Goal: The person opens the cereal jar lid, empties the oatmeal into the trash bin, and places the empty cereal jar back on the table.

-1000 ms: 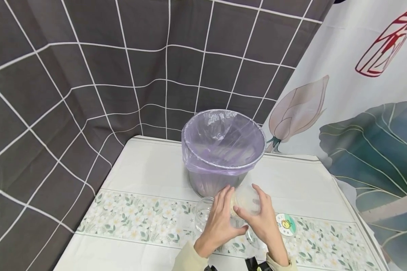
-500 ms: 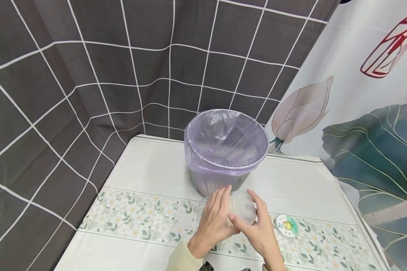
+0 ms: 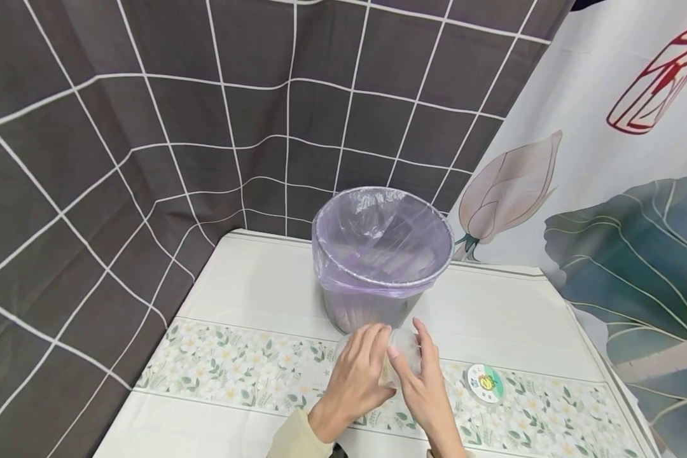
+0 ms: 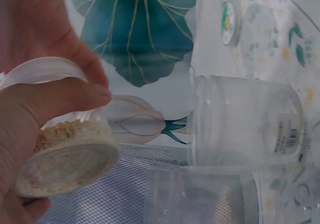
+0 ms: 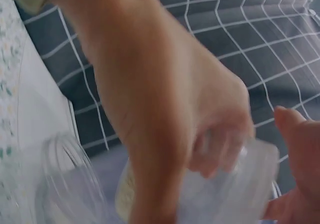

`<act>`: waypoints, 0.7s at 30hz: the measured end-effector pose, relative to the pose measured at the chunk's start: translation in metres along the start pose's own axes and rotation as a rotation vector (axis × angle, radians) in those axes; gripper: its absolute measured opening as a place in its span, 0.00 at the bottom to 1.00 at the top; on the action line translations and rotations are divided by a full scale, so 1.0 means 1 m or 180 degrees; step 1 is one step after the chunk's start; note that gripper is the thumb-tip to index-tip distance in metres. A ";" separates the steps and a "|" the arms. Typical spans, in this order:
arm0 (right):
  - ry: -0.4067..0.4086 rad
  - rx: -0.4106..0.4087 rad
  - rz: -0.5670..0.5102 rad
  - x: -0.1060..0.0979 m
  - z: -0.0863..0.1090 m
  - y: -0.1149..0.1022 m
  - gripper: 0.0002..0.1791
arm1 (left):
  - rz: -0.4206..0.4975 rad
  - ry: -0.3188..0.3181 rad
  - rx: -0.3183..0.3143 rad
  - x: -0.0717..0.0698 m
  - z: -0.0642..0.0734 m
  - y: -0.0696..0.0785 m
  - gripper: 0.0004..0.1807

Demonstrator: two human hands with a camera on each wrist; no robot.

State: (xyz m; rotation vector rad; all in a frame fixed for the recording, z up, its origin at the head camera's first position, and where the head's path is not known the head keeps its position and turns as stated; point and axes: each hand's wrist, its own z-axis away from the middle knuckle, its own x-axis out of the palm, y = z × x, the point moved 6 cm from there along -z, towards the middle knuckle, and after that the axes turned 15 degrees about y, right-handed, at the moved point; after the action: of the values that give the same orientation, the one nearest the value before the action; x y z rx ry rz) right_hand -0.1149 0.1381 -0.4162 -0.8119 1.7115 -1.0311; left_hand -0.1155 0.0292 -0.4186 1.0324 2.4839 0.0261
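Note:
My left hand [image 3: 349,381] grips a clear plastic jar [image 4: 67,169] with beige flakes in it, seen best in the left wrist view. My right hand [image 3: 426,394] curves its thumb and fingers round a frosted translucent part [image 3: 408,350] close beside it; whether that is a second jar or the same one I cannot tell. In the right wrist view the frosted part [image 5: 252,176] lies between both hands, partly covered. Two more clear containers show in the left wrist view: a jar [image 4: 240,121] with a barcode label and another [image 4: 205,196] beside it.
Just behind the hands stands a round bin [image 3: 372,305] lined with a purple bag [image 3: 378,280]. A round green and white lid [image 3: 485,383] lies right of the right hand. The tablecloth [image 3: 223,375] has a floral band; a dark grid curtain [image 3: 223,114] hangs behind.
Both hands have shifted slightly left and closer to the body. The right hand has come closer to the left, with the frosted part now more hidden between them.

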 end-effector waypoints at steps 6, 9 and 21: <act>0.0375 0.0029 -0.0116 0.008 0.003 -0.002 0.30 | -0.0108 0.0183 0.0159 -0.005 0.001 0.002 0.51; 0.0663 -0.0132 -0.0283 0.009 0.004 -0.004 0.26 | -0.0121 0.0309 0.0189 -0.009 0.000 0.001 0.45; 0.1142 -0.0680 -0.0588 0.011 0.003 -0.013 0.21 | -0.0002 0.0341 0.0098 -0.011 -0.003 -0.006 0.43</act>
State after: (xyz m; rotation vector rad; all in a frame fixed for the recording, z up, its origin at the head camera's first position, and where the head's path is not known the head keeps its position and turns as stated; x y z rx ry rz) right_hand -0.1150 0.1221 -0.4095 -0.9800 2.1087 -1.1864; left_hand -0.1141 0.0182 -0.4124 1.0688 2.5885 0.0443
